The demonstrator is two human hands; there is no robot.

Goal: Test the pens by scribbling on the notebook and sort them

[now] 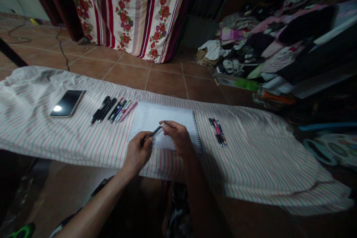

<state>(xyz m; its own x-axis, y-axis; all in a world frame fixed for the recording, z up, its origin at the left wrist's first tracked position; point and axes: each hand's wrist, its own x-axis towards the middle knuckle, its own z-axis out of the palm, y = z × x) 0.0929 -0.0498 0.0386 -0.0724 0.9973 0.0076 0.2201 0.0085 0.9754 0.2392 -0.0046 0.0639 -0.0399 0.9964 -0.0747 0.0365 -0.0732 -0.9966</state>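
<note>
Above a spiral notebook [167, 113] with writing on its page, a dark pen [156, 131] slants between my two hands. My left hand [139, 148] is closed around its lower end. The fingers of my right hand [178, 135] pinch its upper end, where a small light tip shows. To the left of the notebook lies a row of several pens [111, 109], black ones at the left and a pink one nearest the page. On the right side, a small group of pens [218, 132] rests on the striped cloth, some black, one red or pink.
A striped cloth [256, 148] covers the long table. At its left lies a phone [67, 103], screen up. Beyond the table are a tiled floor [164, 80], a flowered curtain [134, 11] and a heap of clothes [267, 41] at the right.
</note>
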